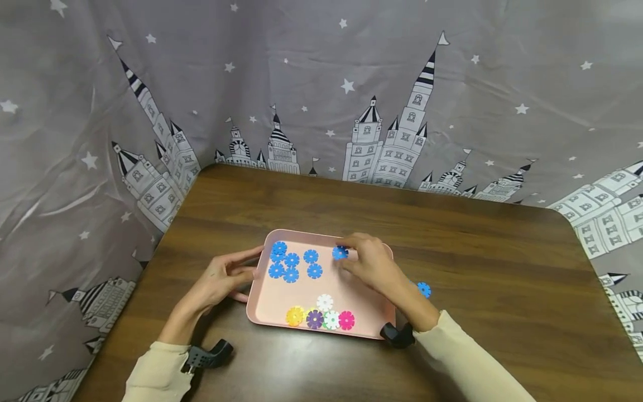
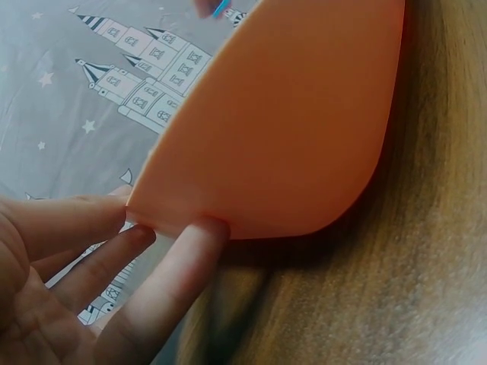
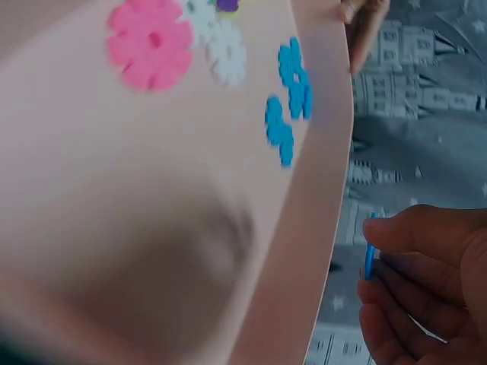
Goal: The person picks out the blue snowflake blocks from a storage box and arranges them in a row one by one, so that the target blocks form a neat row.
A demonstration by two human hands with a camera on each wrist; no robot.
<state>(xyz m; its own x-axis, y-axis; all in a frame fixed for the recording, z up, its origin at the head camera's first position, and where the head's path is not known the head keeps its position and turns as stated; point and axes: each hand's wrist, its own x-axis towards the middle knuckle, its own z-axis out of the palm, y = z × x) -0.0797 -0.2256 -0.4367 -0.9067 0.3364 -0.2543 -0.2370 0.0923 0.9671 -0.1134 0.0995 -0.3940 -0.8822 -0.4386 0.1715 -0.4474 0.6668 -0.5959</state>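
My right hand [image 1: 369, 262] pinches a blue notched flower-shaped disc [image 1: 340, 253] between thumb and fingers, above the back right part of a pink tray [image 1: 273, 298]. In the right wrist view the disc [image 3: 370, 251] shows edge-on at the fingertips. At the tray's left end, my left hand [image 1: 223, 279] holds the wall by its rim; in the left wrist view its fingers [image 2: 171, 285] lie against the outer wall. Several blue discs [image 1: 291, 260] lie in the tray's back left part. Along the front wall lie yellow [image 1: 294, 316], purple [image 1: 315, 319], white [image 1: 325, 302] and pink [image 1: 346, 320] discs.
Another blue disc [image 1: 424, 289] lies on the wooden table [image 1: 502, 290] to the right of the tray, partly behind my right forearm. A grey curtain [image 1: 301, 72] printed with castles and stars hangs behind the table and at its left.
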